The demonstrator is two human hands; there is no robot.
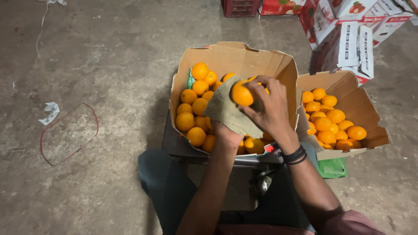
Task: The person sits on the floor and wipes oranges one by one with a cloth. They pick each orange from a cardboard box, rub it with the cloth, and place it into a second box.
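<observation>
The floor [100, 56] was rough grey concrete, stained and dimly lit. A scrap of white paper [51, 112] lay on it beside a red-rimmed clear sheet [69, 132]. Red-and-white fruit cartons [348, 32] were stacked at the far right, near a dark red crate [240, 7].

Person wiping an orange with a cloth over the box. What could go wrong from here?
1. The orange sits at the fingertips of the right hand; it could slip and drop into the front box.
2. The cloth, draped over the left hand, hides part of the fruit, so dirt may be missed.
3. The side box has a torn, sagging wall; oranges might roll out.
</observation>
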